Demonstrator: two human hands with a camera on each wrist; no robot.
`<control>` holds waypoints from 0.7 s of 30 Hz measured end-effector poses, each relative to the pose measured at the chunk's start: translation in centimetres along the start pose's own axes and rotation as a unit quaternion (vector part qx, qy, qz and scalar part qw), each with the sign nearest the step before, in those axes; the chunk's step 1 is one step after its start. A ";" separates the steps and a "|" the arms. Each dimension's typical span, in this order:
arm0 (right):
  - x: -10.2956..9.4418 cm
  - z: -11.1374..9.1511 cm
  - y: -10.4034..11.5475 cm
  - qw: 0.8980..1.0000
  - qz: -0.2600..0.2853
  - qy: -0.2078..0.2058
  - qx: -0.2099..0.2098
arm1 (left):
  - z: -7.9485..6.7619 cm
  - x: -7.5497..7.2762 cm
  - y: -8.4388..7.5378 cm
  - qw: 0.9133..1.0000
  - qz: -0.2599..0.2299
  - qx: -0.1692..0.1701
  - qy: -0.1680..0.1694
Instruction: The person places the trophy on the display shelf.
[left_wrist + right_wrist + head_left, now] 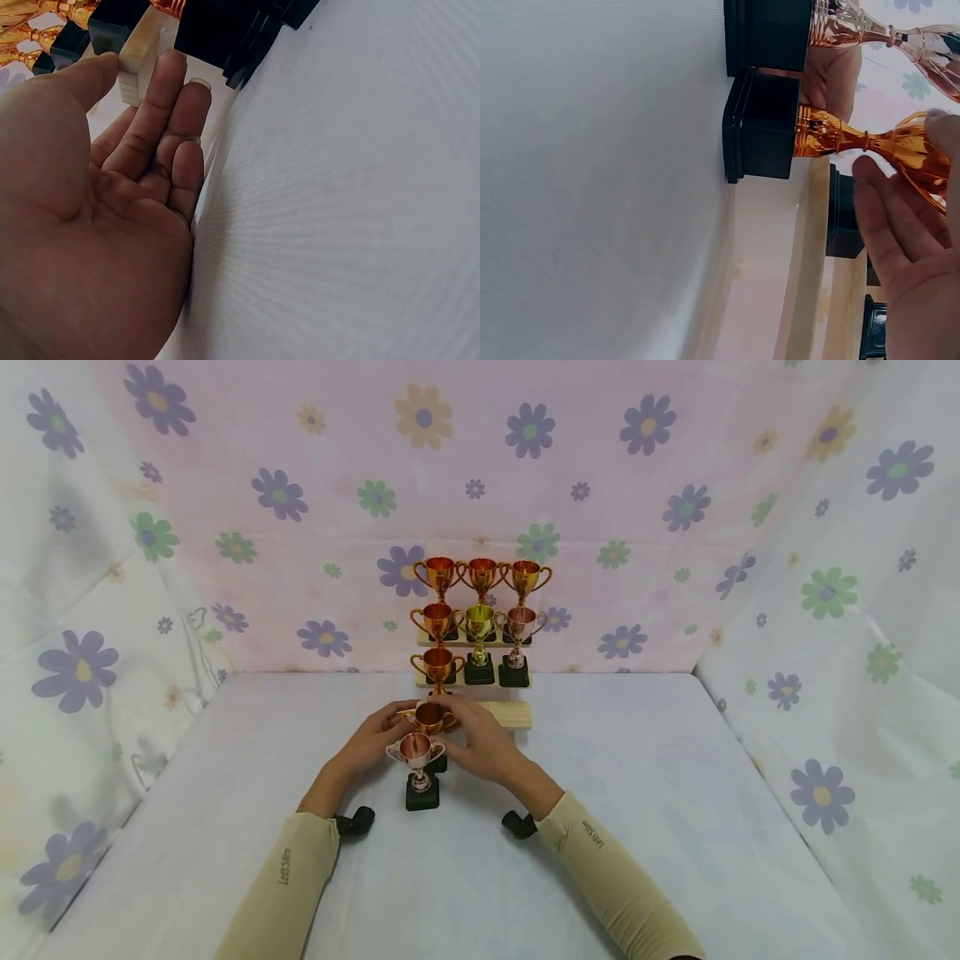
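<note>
My right hand [483, 747] holds an orange-gold trophy cup [907, 146] by its bowl; its black base [769, 124] appears to stand on the table. Beside it, nearer me, a rose-gold trophy cup [417, 752] stands upright on the table. On the left, my left hand [372, 739] lies with its fingers extended next to the end of a wooden stepped stand [510, 716]. In the left wrist view, its thumb and fingers [161, 94] are close to the wood; contact is hard to tell.
On the stand's steps are several trophies: three orange-gold cups [482, 574] on top, then an orange-gold, a yellow-gold [480, 622] and a rose-gold cup [521, 625]. Another orange-gold cup [437, 666] stands lower left. Flowered cloth [525, 510] hangs behind the white table [637, 760].
</note>
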State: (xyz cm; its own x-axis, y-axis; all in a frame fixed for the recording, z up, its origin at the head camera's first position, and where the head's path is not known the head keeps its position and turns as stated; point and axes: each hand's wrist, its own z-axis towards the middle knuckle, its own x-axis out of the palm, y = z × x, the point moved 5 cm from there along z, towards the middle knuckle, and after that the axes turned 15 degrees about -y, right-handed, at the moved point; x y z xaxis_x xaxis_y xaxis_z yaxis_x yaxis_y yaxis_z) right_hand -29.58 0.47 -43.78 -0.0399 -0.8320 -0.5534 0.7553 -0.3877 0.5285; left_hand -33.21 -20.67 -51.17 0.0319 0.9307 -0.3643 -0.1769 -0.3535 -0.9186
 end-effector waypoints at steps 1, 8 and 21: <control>0.0 0.0 0.0 1.000 0.000 -0.003 0.000 | 0.0 0.0 0.0 1.000 0.000 0.000 0.000; -0.2 -0.1 -0.1 1.000 -0.005 -0.015 0.002 | 0.0 0.1 -0.1 1.000 0.002 0.000 0.004; -1.7 -0.1 -0.2 0.999 -0.003 -0.032 -0.035 | -0.1 -0.1 -0.3 1.000 0.024 0.009 -0.002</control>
State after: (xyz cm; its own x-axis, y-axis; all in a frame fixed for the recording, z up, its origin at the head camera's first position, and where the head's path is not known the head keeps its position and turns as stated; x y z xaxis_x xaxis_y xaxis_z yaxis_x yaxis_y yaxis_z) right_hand -29.58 2.00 -43.01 -0.0846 -0.8537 -0.5138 0.7982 -0.3667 0.4779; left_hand -33.09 -20.68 -50.88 0.0182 0.9134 -0.4067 -0.1961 -0.3956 -0.8972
